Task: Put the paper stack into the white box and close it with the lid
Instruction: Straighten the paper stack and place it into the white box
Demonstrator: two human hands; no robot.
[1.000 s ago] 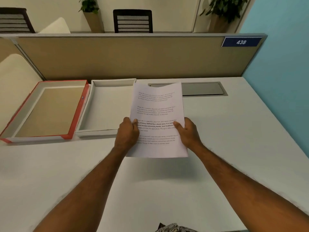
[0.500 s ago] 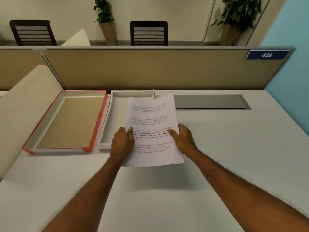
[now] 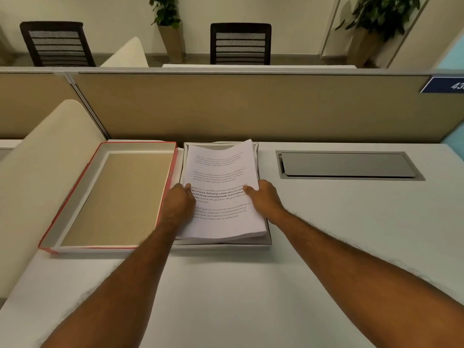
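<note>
Head view: both hands, left hand (image 3: 178, 202) and right hand (image 3: 265, 198), pinch the printed paper stack (image 3: 221, 197) over the shallow rectangular white box (image 3: 268, 236). Red-edged lid (image 3: 110, 197) lies left, cardboard-brown inside up.

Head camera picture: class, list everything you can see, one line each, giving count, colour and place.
paper stack: one, white with printed text, over the white box
white box: one, white, beside the lid, on its right
lid: one, red-edged, brown inside, upturned at desk left
desk: one, white
cable hatch: one, grey, desk right rear
partition: one, tan, behind desk
number plate: one, blue, partition right
chairs: two, dark, beyond partition
plants: two, green, by wall
hands: two, gripping the stack's sides
</note>
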